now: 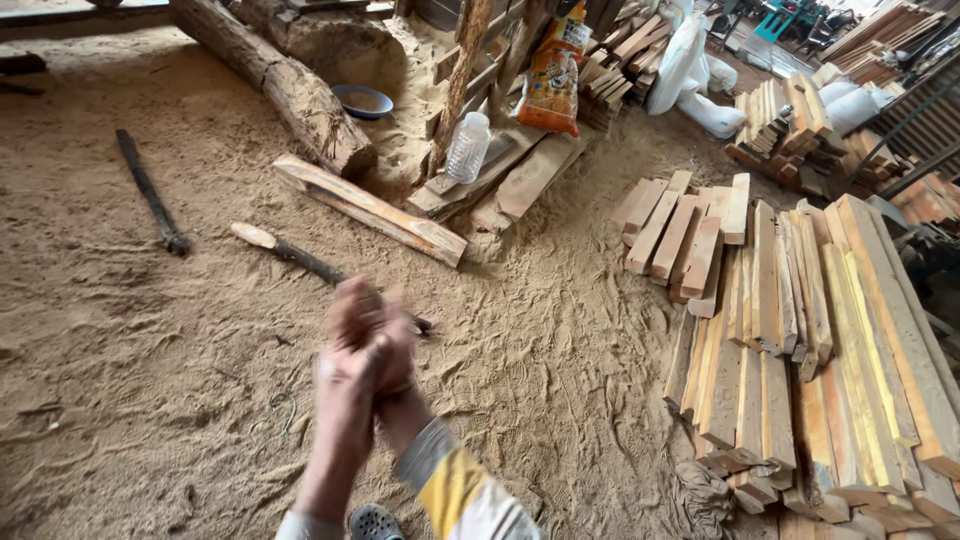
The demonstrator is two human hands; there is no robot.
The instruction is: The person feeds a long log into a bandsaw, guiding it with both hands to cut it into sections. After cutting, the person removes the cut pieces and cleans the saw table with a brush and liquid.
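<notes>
Sawdust-covered floor (150, 330) of a timber workshop, seen from above. Left hand (345, 400) and right hand (385, 345) raised together in the lower middle of the view, palms pressed one against the other, both blurred; fingers seemingly closed and laid flat together, holding nothing visible, though blur prevents certainty. Grey and yellow sleeve (455, 490) on the right forearm, a grey perforated clog (375, 522) on the floor just below the hands. Just beyond the hands, a dark stick with a pale cut end (300, 258) lying slantwise on the sawdust; a second dark stick (150, 195) well apart to the left. Further back, a pale plank (370, 210) resting beside a rough log (300, 100), a blue bowl (362, 100) next to the log, a clear plastic bottle (467, 147) standing upright on boards, and an orange printed bag (552, 75) leaning against timber behind it. To the right, stacks of sawn wooden slats (800, 340) laid side by side, white sacks (690, 60) near the top edge
</notes>
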